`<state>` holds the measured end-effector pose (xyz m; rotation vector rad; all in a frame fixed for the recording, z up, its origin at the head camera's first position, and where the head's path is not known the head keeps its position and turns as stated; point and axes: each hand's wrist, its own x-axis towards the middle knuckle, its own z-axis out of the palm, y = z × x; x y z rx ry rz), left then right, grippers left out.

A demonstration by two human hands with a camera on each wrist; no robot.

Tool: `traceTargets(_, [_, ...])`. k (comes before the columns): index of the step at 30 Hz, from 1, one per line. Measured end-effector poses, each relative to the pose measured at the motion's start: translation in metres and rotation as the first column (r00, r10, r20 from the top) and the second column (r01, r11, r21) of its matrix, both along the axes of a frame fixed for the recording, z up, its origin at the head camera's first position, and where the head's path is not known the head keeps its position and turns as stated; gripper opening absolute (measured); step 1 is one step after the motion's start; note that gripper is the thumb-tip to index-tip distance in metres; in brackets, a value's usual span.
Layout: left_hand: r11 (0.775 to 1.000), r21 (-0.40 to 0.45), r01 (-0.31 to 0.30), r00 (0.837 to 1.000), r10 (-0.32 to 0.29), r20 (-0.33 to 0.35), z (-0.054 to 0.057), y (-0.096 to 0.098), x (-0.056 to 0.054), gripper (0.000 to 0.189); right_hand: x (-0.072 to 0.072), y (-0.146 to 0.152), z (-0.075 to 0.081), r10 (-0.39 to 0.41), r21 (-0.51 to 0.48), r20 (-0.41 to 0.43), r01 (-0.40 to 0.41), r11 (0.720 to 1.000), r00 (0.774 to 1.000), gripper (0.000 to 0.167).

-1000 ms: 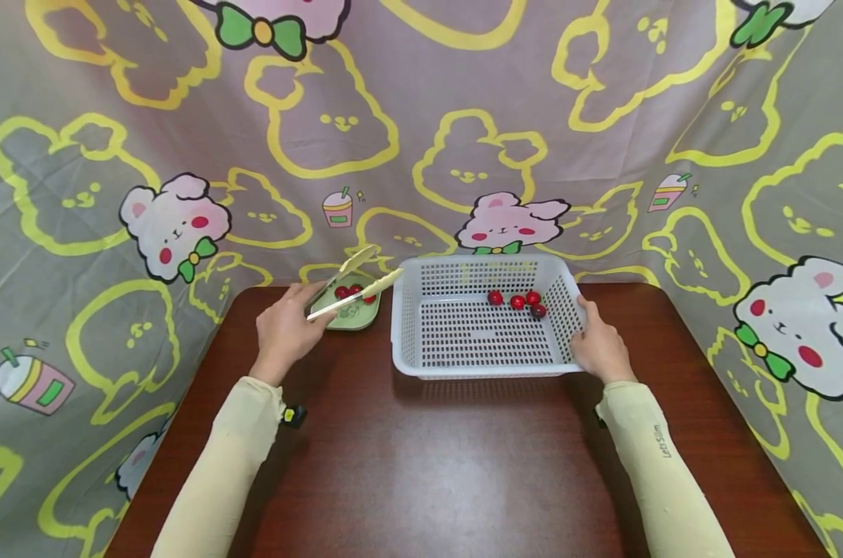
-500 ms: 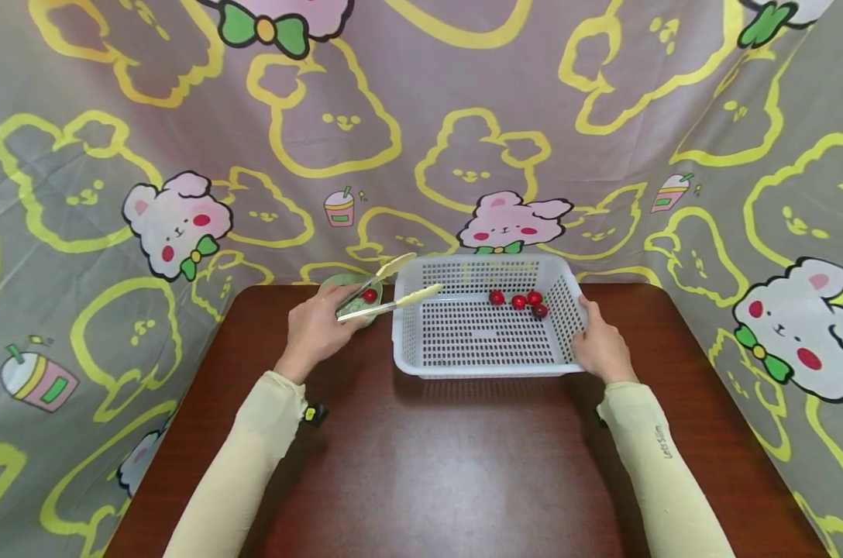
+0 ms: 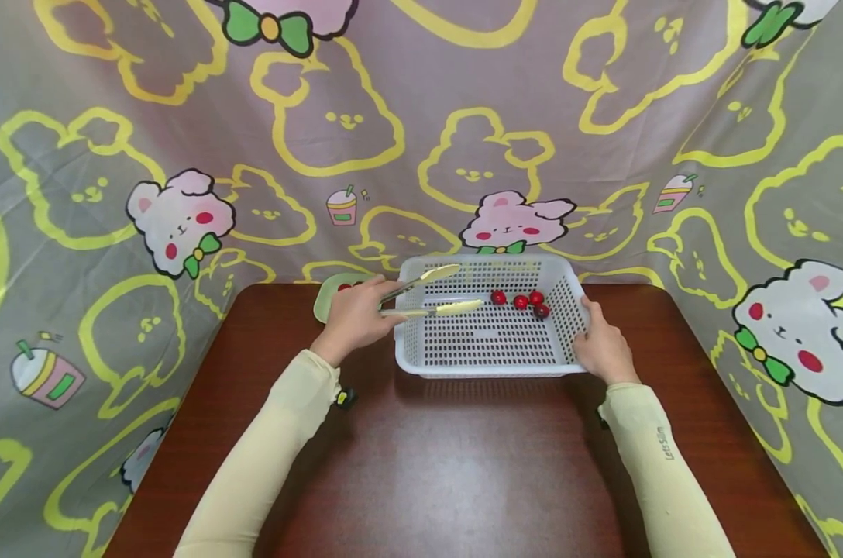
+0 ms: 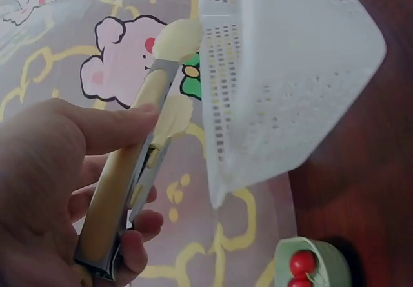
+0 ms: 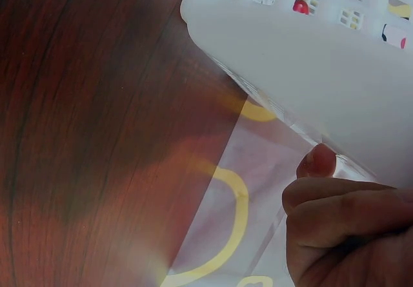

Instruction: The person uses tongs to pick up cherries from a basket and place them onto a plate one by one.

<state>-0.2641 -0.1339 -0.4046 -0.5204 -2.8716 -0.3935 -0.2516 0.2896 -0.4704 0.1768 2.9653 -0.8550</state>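
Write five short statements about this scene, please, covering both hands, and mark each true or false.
1. The left hand grips cream-tipped metal tongs. True.
2. The right hand holds one end of the white perforated plastic basket. True.
3. The basket is empty. False: four small round red fruits lie in it.
4. The tongs pinch a fruit. False: they are spread open, no fruit between them.
5. A light-green dish stands left of the basket. True.
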Motion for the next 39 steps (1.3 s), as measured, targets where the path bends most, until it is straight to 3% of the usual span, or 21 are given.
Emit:
traceTargets(22, [0.987,-0.142,0.078,0.987,-0.057,0.147,0.011,0.070,-0.040,0.057,-0.006,-0.002,-0.003,-0.001,-0.004,-0.008,0.001,1.000,1.000,0.071])
traceTargets(32, [0.973,-0.201,0.114,0.980,-0.077,0.182,0.005,0.105,-0.049,0.054,-0.004,-0.002,-0.002,-0.006,0.002,-0.002,0.006,1.000,1.000,0.071])
traceTargets(39, [0.974,-0.196,0.116,0.979,-0.079,0.189,0.002,0.127,-0.052,0.052,-0.004,0.000,-0.003,-0.016,-0.005,0.001,0.016,1.000,1.000,0.072])
